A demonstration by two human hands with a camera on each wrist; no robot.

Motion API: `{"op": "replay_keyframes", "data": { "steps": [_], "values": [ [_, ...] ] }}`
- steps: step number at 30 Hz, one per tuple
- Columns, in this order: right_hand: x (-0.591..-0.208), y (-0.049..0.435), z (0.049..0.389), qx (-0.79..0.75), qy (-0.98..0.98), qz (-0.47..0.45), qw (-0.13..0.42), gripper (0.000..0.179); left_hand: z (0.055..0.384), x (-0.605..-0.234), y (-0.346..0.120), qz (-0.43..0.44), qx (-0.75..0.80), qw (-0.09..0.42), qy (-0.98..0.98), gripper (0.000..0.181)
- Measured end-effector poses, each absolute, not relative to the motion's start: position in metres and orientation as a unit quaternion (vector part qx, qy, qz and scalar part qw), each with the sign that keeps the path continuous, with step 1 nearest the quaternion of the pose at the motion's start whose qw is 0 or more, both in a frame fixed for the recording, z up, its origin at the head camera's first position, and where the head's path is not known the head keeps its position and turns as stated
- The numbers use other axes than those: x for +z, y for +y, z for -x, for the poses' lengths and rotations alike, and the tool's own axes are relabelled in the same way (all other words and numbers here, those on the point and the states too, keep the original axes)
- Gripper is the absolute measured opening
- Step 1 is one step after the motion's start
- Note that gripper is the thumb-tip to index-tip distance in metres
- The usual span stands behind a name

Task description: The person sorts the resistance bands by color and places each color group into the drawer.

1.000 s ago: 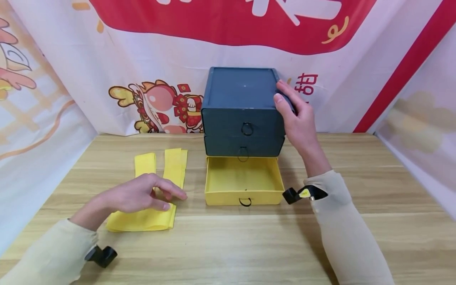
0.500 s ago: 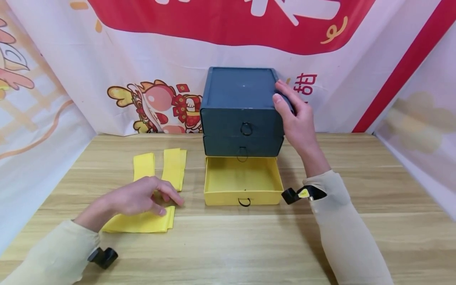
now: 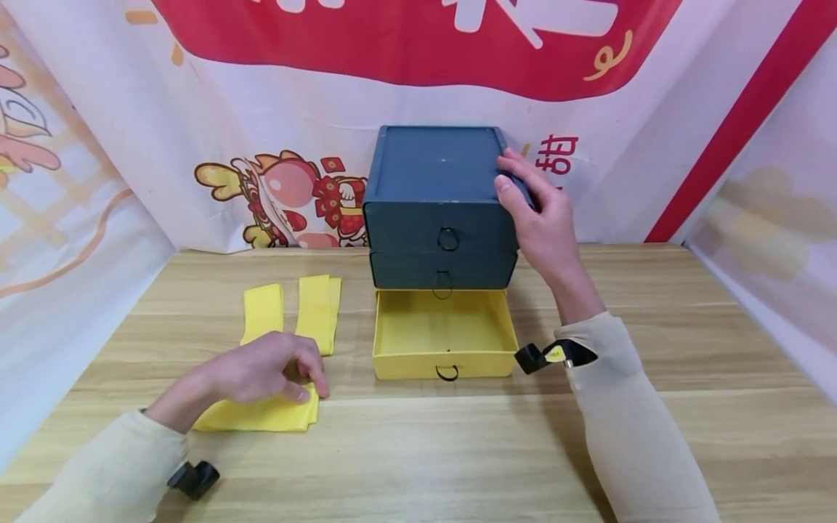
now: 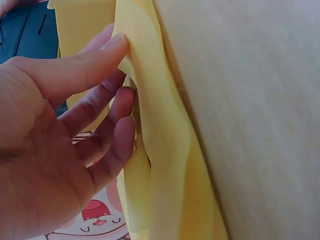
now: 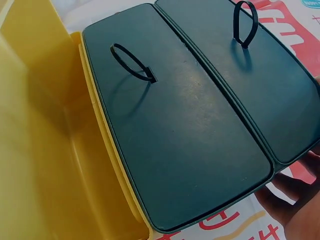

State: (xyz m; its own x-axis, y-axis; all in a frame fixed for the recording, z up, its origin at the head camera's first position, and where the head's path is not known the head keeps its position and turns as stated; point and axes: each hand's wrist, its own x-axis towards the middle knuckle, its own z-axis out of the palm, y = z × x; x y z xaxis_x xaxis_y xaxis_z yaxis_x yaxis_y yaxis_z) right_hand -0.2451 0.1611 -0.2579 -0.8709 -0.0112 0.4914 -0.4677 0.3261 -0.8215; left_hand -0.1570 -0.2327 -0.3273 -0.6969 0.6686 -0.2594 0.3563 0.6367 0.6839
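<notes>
My left hand (image 3: pixel 264 367) is over the nearest folded yellow cloth (image 3: pixel 261 418), thumb and forefinger at its right edge. In the left wrist view the thumb and forefinger pinch the edge of that cloth (image 4: pixel 167 135), while the other fingers curl beside it. A dark blue drawer unit (image 3: pixel 434 167) stands at the back, with a yellow drawer (image 3: pixel 445 365) pulled out at its bottom. My right hand (image 3: pixel 546 221) rests on the unit's upper right edge, thumb on top. The right wrist view shows fingers against the side of the blue drawers (image 5: pixel 180 135).
Two more folded yellow cloths, a left one (image 3: pixel 263 312) and a right one (image 3: pixel 318 312), lie behind the left hand. The blue drawer fronts carry black loop pulls (image 3: pixel 448 238). A printed curtain (image 3: pixel 314 94) hangs behind the wooden table (image 3: pixel 418 465).
My left hand has lowered and drawn back slightly, its forefinger bending down to the near cloth's right edge. The right hand stays on the drawer unit.
</notes>
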Motion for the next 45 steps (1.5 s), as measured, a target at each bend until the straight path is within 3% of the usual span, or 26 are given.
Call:
{"op": "replay_keyframes", "data": {
  "steps": [20,24,31,39,45],
  "values": [
    [-0.255,0.158,0.244,0.566,-0.785,-0.156,0.200,0.052,0.155,-0.308,-0.241,-0.320,0.292,0.247,0.867,0.010],
    [-0.254,0.156,0.245,0.566,-0.784,-0.156,0.200,0.051,0.151,-0.297,-0.239,-0.321,0.295,0.200,0.877,0.012],
    [-0.256,0.157,0.243,0.565,-0.787,-0.152,0.198,0.050,0.138,-0.271,-0.217,-0.273,0.318,0.057,0.906,0.013],
    [-0.255,0.158,0.241,0.555,-0.793,-0.144,0.206,0.050,0.134,-0.248,-0.188,-0.144,0.444,0.003,0.885,0.016],
    [-0.255,0.158,0.243,0.554,-0.793,-0.146,0.208,0.050,0.136,-0.241,-0.168,-0.108,0.501,-0.060,0.857,0.021]
  ]
}}
